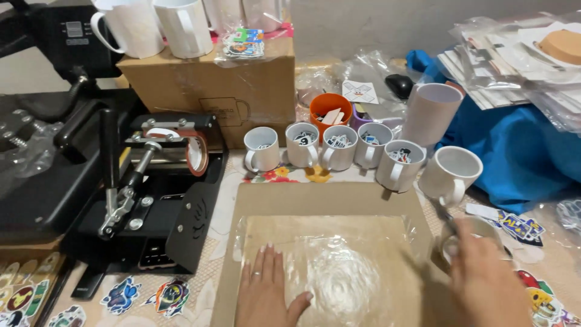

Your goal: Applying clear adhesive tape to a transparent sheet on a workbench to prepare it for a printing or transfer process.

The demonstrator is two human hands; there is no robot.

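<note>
Left hand (pixel 264 289): laid flat, grip released, fingers spread on the plastic sheet (pixel 339 266).
Plastic sheet: spread over the cardboard (pixel 272 197) at the desk's near edge.
Right hand (pixel 487 281): blurred; grip clenched on a white mug (pixel 469 233), just right of the cardboard.
Mugs (pixel 339 148): lined up behind the cardboard, stickers inside several.
Press (pixel 163 181): set left of the cardboard.
Stickers (pixel 145 297): scattered on the desk.

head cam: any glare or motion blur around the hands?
Head view: strong white glare on the clear plastic sheet beside the left hand, which lies flat and sharp; the right hand is smeared by motion blur, as is the mug at it; the row of white mugs behind is in focus under even light.
</note>
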